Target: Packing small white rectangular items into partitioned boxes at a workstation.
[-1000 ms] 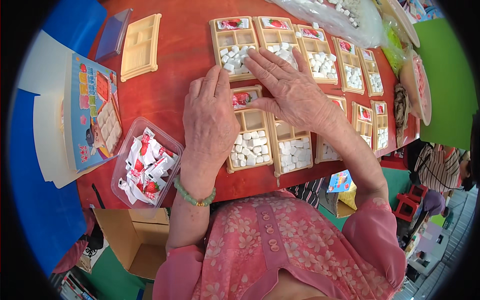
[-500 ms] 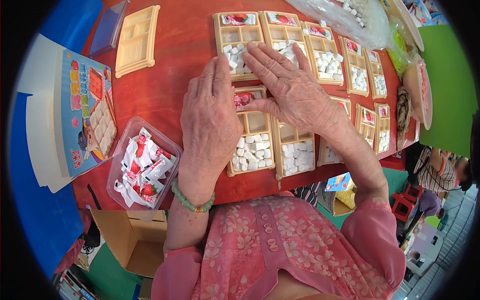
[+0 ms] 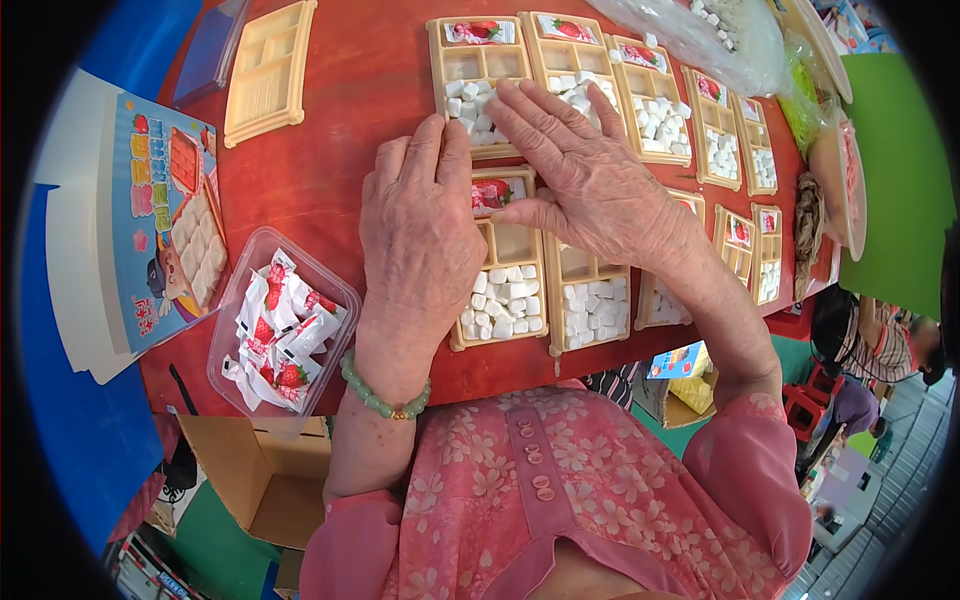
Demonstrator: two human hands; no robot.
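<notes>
My left hand (image 3: 418, 235), a green bead bracelet on its wrist, lies back up over the left edge of a near cream tray (image 3: 452, 338). Its fingers reach forward, slightly bent, to the corner of a far tray (image 3: 440, 75). Spread fingers of my right hand (image 3: 580, 165) rest over the white marshmallows (image 3: 470, 100) in the far trays. Its thumb points at a strawberry-print sachet (image 3: 490, 193) in the near tray's top compartment. Neither hand shows anything held. My hands partly cover both rows of trays, and the undersides of my fingers are hidden.
An empty cream tray (image 3: 270, 75) lies at the far left. Below it stand a blue printed box (image 3: 160, 220) and a clear tub (image 3: 225, 385) of sachets. More filled trays (image 3: 715, 180) line the right side. A plastic bag of marshmallows (image 3: 690, 60) lies beyond them.
My left fingertips have drawn back slightly and bend a little more. My right hand keeps its place over the trays. The view has shifted slightly.
</notes>
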